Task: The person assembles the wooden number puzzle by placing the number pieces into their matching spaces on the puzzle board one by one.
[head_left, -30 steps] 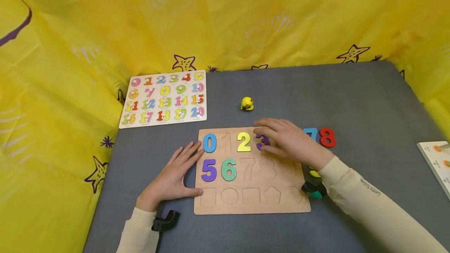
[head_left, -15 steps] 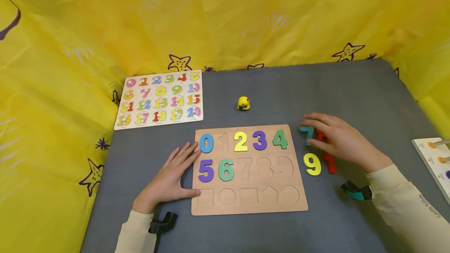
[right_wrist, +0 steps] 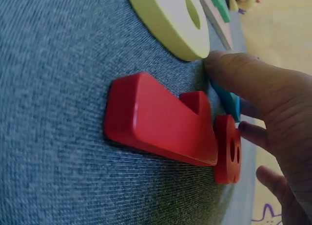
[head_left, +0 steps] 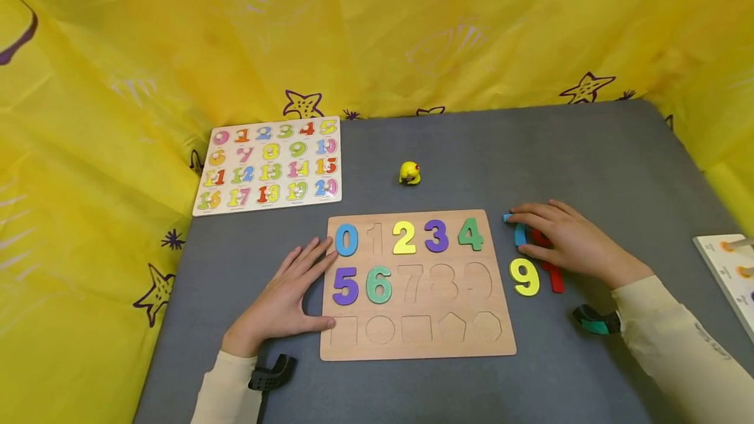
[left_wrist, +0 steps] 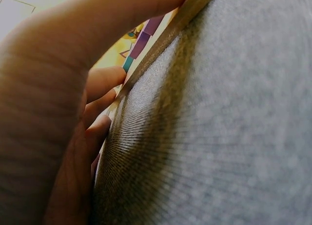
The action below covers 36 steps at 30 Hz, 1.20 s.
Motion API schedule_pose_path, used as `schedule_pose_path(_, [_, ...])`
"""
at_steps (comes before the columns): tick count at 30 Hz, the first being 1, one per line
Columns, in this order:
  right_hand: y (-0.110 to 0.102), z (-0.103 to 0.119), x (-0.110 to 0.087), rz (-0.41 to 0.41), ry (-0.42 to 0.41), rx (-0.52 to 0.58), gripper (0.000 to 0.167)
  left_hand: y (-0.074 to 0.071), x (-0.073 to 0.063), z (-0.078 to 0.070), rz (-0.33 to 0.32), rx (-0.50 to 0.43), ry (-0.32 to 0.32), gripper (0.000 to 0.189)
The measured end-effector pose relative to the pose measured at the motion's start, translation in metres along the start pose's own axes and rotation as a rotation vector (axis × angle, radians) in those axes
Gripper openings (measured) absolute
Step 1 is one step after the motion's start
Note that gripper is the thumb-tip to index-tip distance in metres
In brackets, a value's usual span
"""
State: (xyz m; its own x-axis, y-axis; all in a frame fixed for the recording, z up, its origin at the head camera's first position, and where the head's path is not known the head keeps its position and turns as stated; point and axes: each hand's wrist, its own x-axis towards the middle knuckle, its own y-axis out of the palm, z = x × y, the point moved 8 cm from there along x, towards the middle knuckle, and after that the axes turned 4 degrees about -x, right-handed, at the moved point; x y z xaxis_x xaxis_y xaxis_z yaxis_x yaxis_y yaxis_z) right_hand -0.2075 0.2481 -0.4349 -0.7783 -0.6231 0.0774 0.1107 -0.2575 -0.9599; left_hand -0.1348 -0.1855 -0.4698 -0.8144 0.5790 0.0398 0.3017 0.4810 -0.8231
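Your left hand, fingers spread wide, rests on the left edge of the wooden number board; light pressure should steady it. Your right hand curls thumb and index finger around the blue 7, just right of the board; the pinch's firmness cannot be told. An edgewise grip and straight lift should clear the nearer yellow 9 and neighbouring red 8.
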Motion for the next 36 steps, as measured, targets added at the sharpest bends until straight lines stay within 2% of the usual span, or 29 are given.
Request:
schedule_pose_path(11, [0.004,-0.002,0.003,-0.009,0.0,-0.041,0.054,-0.001,0.0,-0.002,-0.007,0.019,0.015,0.115])
schedule_pose_path(17, [-0.004,0.008,0.004,-0.058,-0.003,0.025,0.055,0.0,0.001,-0.001,0.001,0.019,0.011,0.115])
schedule_pose_path(24, [-0.017,0.06,0.011,-0.188,-0.166,0.083,0.056,-0.001,0.0,-0.002,0.0,0.013,0.009,0.115])
schedule_pose_path(29, [-0.005,0.105,0.018,-0.184,-0.251,0.132,0.048,0.0,0.0,0.0,-0.002,0.019,0.012,0.116])
schedule_pose_path(36, [0.029,0.15,0.025,-0.129,-0.268,0.171,0.049,0.0,0.0,-0.001,-0.013,0.022,0.024,0.115])
